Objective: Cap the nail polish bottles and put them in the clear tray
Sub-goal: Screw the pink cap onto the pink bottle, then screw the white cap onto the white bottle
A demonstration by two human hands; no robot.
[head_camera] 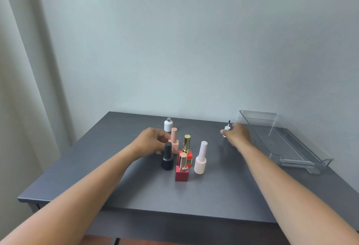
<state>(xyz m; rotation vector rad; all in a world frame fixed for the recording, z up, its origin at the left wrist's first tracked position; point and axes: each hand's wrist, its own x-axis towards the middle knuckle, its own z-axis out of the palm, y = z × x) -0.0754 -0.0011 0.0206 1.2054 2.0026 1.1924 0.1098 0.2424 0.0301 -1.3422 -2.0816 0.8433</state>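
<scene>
Cap in the right hand, open white bottle far left of it, by the left hand.

The right hand (236, 135) has its fingers (223, 132) closed round a white cap (226, 128) whose brush points up, just beside the near-left corner of the clear tray (303, 155). The uncapped white bottle (168, 125) stands upright toward the back of the tabletop (136, 190), well apart from that cap and just past the left hand (153, 141), which is much nearer; its fingers curl loosely by the pink bottle (174, 142), and I cannot tell if they grip it. Five capped bottles cluster in front, so the clear path for the cap runs leftward behind them; the brush must flip downward first. The tray is empty.
</scene>
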